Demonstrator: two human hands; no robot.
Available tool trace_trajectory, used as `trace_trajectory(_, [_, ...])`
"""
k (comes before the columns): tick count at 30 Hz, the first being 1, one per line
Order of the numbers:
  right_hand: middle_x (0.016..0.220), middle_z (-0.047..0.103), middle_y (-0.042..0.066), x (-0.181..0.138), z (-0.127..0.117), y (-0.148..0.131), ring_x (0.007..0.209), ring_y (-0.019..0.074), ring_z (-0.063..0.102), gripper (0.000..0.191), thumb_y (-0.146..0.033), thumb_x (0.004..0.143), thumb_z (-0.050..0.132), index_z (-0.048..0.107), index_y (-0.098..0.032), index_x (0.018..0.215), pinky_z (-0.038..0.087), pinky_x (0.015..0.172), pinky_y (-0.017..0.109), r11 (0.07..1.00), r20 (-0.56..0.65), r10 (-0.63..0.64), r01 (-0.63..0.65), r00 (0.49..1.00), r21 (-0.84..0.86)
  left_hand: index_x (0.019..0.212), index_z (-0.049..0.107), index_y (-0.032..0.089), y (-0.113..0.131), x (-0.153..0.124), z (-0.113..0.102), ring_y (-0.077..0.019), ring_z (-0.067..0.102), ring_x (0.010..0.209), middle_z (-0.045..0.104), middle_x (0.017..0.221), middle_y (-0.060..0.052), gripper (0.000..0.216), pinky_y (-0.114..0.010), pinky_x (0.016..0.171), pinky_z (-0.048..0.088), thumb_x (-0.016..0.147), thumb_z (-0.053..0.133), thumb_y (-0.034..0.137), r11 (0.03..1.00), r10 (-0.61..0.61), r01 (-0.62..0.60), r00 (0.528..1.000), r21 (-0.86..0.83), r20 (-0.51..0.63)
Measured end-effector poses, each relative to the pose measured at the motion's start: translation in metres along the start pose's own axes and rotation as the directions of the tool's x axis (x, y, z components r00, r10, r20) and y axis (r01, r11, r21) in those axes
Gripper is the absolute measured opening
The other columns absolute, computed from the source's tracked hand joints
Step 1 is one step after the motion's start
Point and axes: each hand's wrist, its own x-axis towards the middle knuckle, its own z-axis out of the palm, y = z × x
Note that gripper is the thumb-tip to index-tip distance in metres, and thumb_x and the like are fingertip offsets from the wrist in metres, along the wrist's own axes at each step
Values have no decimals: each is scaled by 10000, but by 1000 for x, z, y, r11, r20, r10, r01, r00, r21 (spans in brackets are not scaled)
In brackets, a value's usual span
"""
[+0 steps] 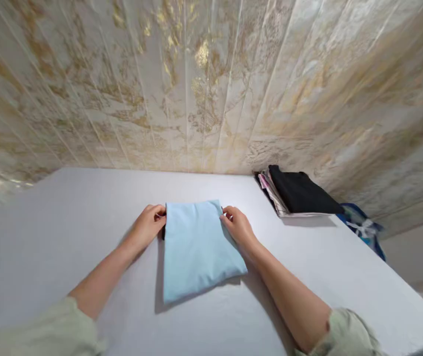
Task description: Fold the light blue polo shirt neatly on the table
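Observation:
A folded light blue cloth (196,247) lies in the middle of the white table (48,232). My left hand (148,225) grips the cloth's far left corner with curled fingers. At the far right corner, my right hand (238,225) pinches the fabric in the same way. Both forearms stretch in from the near edge, with pale green sleeves at the elbows.
A stack of folded clothes (296,195), black on top, sits at the table's far right by the marbled wall (204,84). Blue patterned fabric (363,227) hangs off the right edge behind it.

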Motion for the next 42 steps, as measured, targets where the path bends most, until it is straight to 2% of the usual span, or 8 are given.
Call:
trace_trajectory(7, [827, 611, 15, 2, 1, -2, 733, 137, 545, 139, -246, 839, 518, 628, -206, 915, 391, 716, 244, 999, 0, 28, -28, 1000, 19, 845, 628, 204, 8, 7, 7, -211, 595, 865, 635, 890, -46, 218, -289, 765, 450, 722, 449, 220, 987, 81, -95, 991, 133, 111])
trace_trajectory(12, [821, 620, 22, 2, 0, -4, 717, 138, 543, 140, -307, 843, 541, 622, -193, 850, 389, 683, 242, 998, -11, 53, -52, 999, 22, 865, 542, 228, 12, 4, 8, -197, 597, 709, 644, 762, -18, 134, -261, 601, 379, 759, 473, 270, 951, -75, 73, 997, 300, -3])
trace_trajectory(18, [823, 639, 12, 0, -1, -4, 717, 133, 554, 137, -261, 839, 536, 629, -201, 919, 392, 681, 239, 998, -17, 48, -47, 999, 47, 767, 520, 217, 1, 3, 3, -177, 561, 604, 573, 615, 5, 253, -257, 563, 383, 787, 412, 445, 978, -185, 190, 980, 81, -73])
trace_trajectory(23, [853, 651, 17, 0, 0, -3, 746, 141, 573, 144, -254, 845, 529, 641, -207, 923, 413, 705, 245, 996, -30, 63, -61, 998, 69, 617, 500, 213, 10, -2, 4, -180, 535, 597, 572, 600, -9, 382, -269, 558, 354, 799, 379, 526, 973, -148, 127, 984, 190, 102])
trace_trajectory(29, [896, 641, 27, 5, 1, -3, 779, 145, 577, 159, -253, 869, 496, 638, -210, 925, 422, 746, 259, 1000, -95, 17, -15, 995, 19, 641, 424, 226, 13, -7, 11, -162, 501, 577, 514, 610, 14, 295, -268, 549, 338, 818, 408, 462, 944, -64, 52, 998, 325, 24])
trace_trajectory(36, [1060, 611, 81, 0, -9, -17, 925, 173, 582, 282, -219, 904, 423, 586, -185, 1131, 445, 845, 298, 996, -178, -37, 23, 983, -83, 1037, 536, 158, 38, -19, 8, -255, 579, 1004, 595, 1057, -120, 300, -378, 870, 459, 880, 385, 364, 887, 225, -87, 939, 454, -260])
trace_trajectory(39, [1259, 550, 116, -7, -7, -37, 1156, 185, 503, 390, -202, 926, 367, 506, -159, 1288, 380, 995, 319, 969, -117, -212, 193, 970, -156, 1228, 504, 142, 49, -26, 24, -239, 504, 1192, 568, 1255, -126, 395, -398, 1037, 373, 933, 298, 303, 812, 415, -314, 904, 492, -108])
trace_trajectory(42, [1449, 409, 110, -9, 6, -48, 1340, 208, 339, 481, -291, 939, 392, 393, -158, 1402, 250, 1106, 398, 936, 87, -260, 273, 962, -222, 1350, 435, 119, 44, -27, 47, -261, 391, 1330, 455, 1429, -142, 489, -442, 1109, 291, 938, 316, 354, 743, 392, -377, 915, 552, 98])
